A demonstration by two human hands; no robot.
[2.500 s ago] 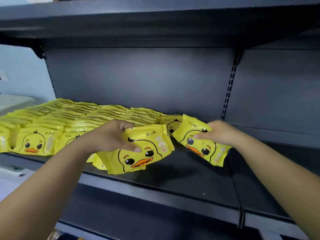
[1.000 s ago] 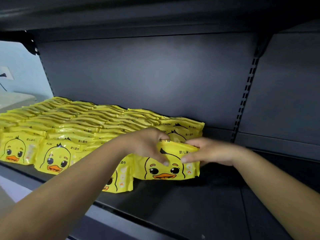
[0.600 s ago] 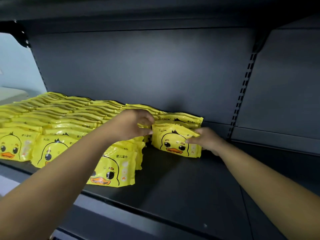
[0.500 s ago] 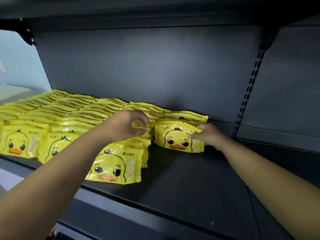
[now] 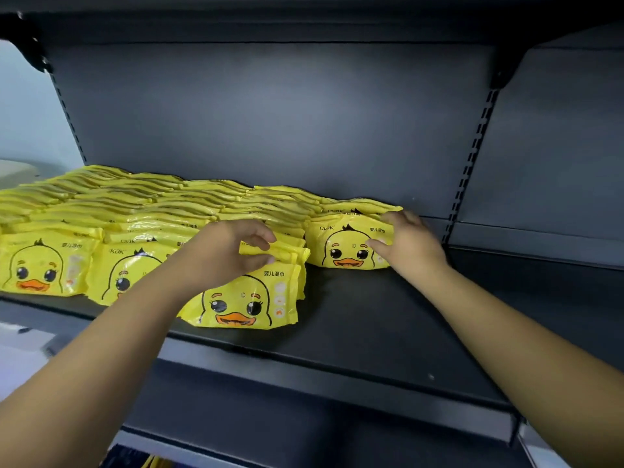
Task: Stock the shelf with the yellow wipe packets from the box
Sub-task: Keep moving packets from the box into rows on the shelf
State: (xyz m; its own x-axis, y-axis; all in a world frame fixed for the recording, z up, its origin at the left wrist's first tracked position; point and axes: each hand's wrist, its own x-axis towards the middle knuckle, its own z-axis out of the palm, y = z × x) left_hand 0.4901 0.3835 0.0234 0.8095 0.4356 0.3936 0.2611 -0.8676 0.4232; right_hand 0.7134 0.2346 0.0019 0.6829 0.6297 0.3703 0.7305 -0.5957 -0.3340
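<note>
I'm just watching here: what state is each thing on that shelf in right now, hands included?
Left hand: fingers curled, pinching the top edges of packets in the fourth row.
Right hand: pressed against the end packet, thumb on its front.
End packet: upright, duck face forward, at the back of the shelf.
Front packet: leaning, duck face forward.
Stocked packets: packed in rows.
Shelf: right part bare.

We see left hand point(image 5: 223, 251) pinching packet top point(image 5: 270, 253); right hand point(image 5: 410, 246) pressing end packet point(image 5: 344, 246) on shelf point(image 5: 371, 325).
</note>
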